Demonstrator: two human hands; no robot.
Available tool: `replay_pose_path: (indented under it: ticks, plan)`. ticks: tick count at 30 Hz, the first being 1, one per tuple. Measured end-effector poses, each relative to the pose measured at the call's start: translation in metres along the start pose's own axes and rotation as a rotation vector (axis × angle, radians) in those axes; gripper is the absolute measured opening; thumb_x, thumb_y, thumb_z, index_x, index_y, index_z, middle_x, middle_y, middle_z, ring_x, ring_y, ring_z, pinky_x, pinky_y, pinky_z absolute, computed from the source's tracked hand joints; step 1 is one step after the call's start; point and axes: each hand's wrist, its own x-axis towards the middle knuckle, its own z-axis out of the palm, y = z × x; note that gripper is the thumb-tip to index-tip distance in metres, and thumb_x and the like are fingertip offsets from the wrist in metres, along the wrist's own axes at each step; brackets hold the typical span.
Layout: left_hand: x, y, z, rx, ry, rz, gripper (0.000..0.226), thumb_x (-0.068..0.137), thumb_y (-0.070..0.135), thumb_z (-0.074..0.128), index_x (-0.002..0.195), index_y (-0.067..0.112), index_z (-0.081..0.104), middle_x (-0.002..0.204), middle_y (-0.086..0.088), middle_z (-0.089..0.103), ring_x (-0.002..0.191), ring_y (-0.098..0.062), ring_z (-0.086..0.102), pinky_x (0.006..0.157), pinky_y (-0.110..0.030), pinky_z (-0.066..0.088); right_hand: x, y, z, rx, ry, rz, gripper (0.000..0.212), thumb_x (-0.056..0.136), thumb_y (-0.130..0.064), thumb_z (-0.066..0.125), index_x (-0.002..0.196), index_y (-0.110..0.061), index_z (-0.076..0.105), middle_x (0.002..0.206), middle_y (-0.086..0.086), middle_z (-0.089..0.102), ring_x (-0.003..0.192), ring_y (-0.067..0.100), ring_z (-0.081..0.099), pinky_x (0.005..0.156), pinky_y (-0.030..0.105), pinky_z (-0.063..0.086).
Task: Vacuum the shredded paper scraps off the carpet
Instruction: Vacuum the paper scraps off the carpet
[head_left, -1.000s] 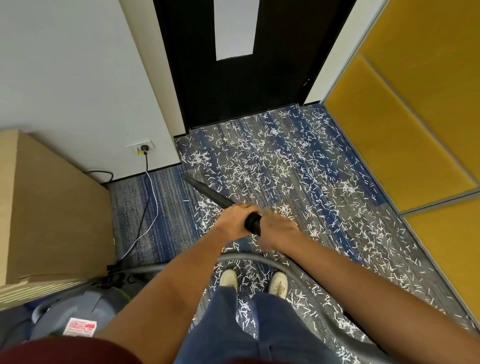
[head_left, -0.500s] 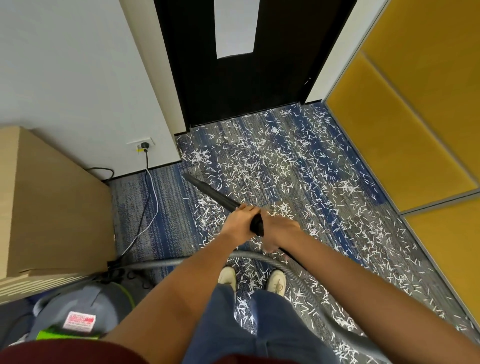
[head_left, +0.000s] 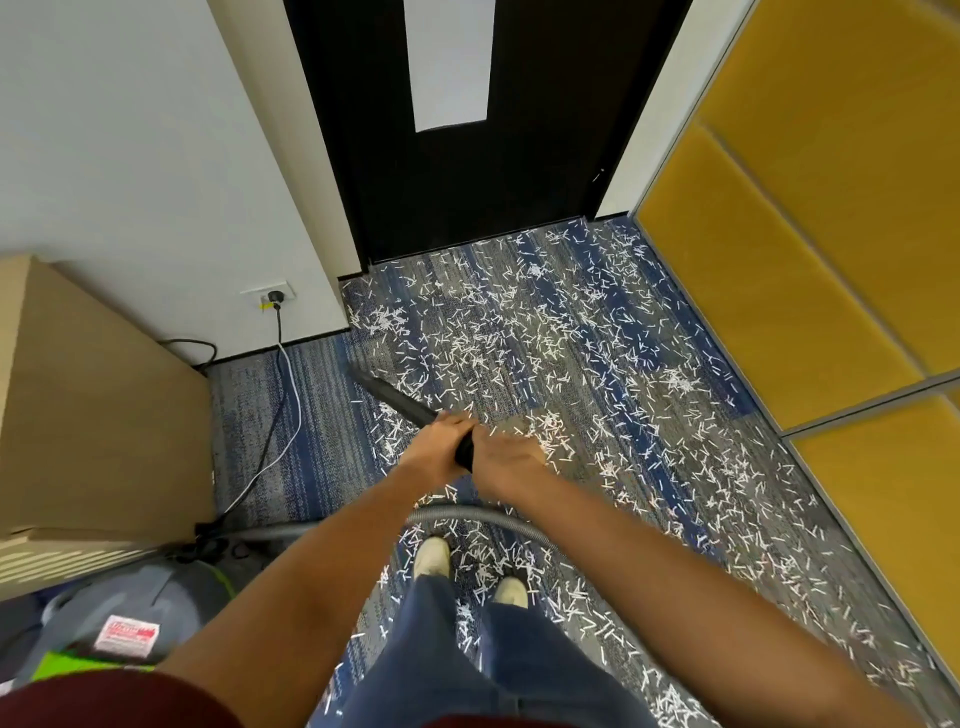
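A: You stand on a blue-and-grey striped carpet (head_left: 322, 441) that fills the floor ahead. A black door (head_left: 519, 197) with a pale upright panel closes its far end. Yellow wall panels (head_left: 805, 208) run down your right side, and a white wall (head_left: 130, 156) stands on your left.

B: A light wooden cabinet (head_left: 93, 415) stands against that left wall. Beside its near corner, at your lower left, sits the grey vacuum body (head_left: 130, 608), which has a green edge and a red-and-white label.

A: A grey ribbed hose (head_left: 467, 517) curves across the carpet just ahead of your pale shoes (head_left: 431, 556) and passes beneath both your forearms.

B: You hold a black wand (head_left: 400, 400) out in front, angled down and to the left, with its tip low at the carpet.

A: Your left grip (head_left: 441, 441) is wrapped round the wand in front. Your right grip (head_left: 511, 460) is closed round it just behind. The two are nearly touching.

B: Low on the white wall, a socket (head_left: 272, 297) carries a black plug. A black cord (head_left: 270, 431) and a white cord (head_left: 293, 395) run side by side from there over the carpet towards the vacuum body.

A: The shredded paper scraps (head_left: 571, 338) are short white strips. They lie thick on the carpet from the door back to your shoes and along the yellow panels. Few show left of the wand's tip, towards the socket.
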Motion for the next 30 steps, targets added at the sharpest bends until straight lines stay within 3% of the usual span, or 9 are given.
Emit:
replay_pose_path:
  ticks: [3,10,14,17,20,23,27,30]
  plan:
    - [0.003,0.0,0.005,0.029,-0.047,-0.028,0.036,0.084,0.009,0.062,0.119,0.014,0.056,0.127,-0.005,0.054,0.122,-0.025,0.048,0.104,-0.04,0.04,0.001,0.004,0.008,0.042,-0.006,-0.007,0.057,0.094,-0.006,0.051,0.143,-0.007,0.022,0.124,0.009,0.055,0.111,0.023,0.056,0.092,0.035,0.046]
    - [0.006,0.035,0.014,-0.016,0.013,0.02,0.034,0.087,0.006,0.058,0.12,0.01,0.056,0.12,-0.004,0.058,0.111,-0.022,0.055,0.099,-0.032,0.044,-0.012,0.031,0.006,-0.02,-0.002,0.049,0.064,0.092,-0.008,0.055,0.145,-0.009,0.019,0.123,0.006,0.056,0.108,0.021,0.057,0.089,0.034,0.049]
    - [0.006,0.058,0.016,0.0,0.002,0.046,0.035,0.088,0.006,0.056,0.123,0.012,0.054,0.12,-0.005,0.057,0.11,-0.021,0.057,0.099,-0.034,0.045,-0.029,0.05,0.003,0.038,-0.002,0.059,0.066,0.092,-0.011,0.056,0.147,-0.012,0.018,0.094,0.001,0.055,0.096,0.017,0.053,0.092,0.032,0.046]
    - [0.001,0.066,0.023,0.008,0.0,0.044,0.039,0.087,0.009,0.058,0.126,0.012,0.052,0.122,-0.005,0.057,0.11,-0.024,0.058,0.098,-0.036,0.046,-0.041,0.056,0.008,0.018,-0.017,0.029,0.064,0.094,-0.011,0.052,0.148,-0.011,0.018,0.107,0.004,0.058,0.101,0.021,0.057,0.096,0.036,0.042]
    - [-0.005,0.066,0.031,0.027,-0.003,0.029,0.035,0.088,0.012,0.057,0.123,0.014,0.053,0.118,-0.005,0.059,0.109,-0.023,0.058,0.096,-0.036,0.047,-0.044,0.059,0.016,-0.006,-0.01,0.02,0.059,0.095,-0.011,0.05,0.147,-0.012,0.021,0.094,0.004,0.053,0.084,0.018,0.054,0.078,0.03,0.044]
    - [-0.013,0.066,0.035,0.047,0.019,0.018,0.029,0.089,0.011,0.055,0.118,0.012,0.055,0.115,-0.004,0.059,0.106,-0.02,0.058,0.094,-0.031,0.047,-0.046,0.059,0.02,-0.007,-0.024,-0.002,0.06,0.093,-0.013,0.055,0.145,-0.011,0.024,0.111,0.004,0.058,0.1,0.02,0.058,0.085,0.031,0.046]
    - [-0.026,0.065,0.039,0.078,0.037,-0.002,0.035,0.086,0.016,0.061,0.12,0.016,0.054,0.116,0.0,0.059,0.106,-0.02,0.058,0.092,-0.03,0.046,-0.05,0.057,0.029,-0.034,-0.023,-0.039,0.061,0.092,-0.01,0.055,0.144,-0.01,0.023,0.077,0.001,0.043,0.07,0.014,0.046,0.089,0.032,0.045]
    - [-0.032,0.063,0.043,0.12,0.013,-0.021,0.034,0.086,0.023,0.061,0.119,0.021,0.053,0.113,0.002,0.06,0.099,-0.018,0.061,0.086,-0.028,0.05,-0.053,0.058,0.034,-0.049,-0.022,-0.041,0.061,0.094,-0.012,0.053,0.145,-0.011,0.021,0.07,0.002,0.033,0.057,0.013,0.033,0.079,0.029,0.047]
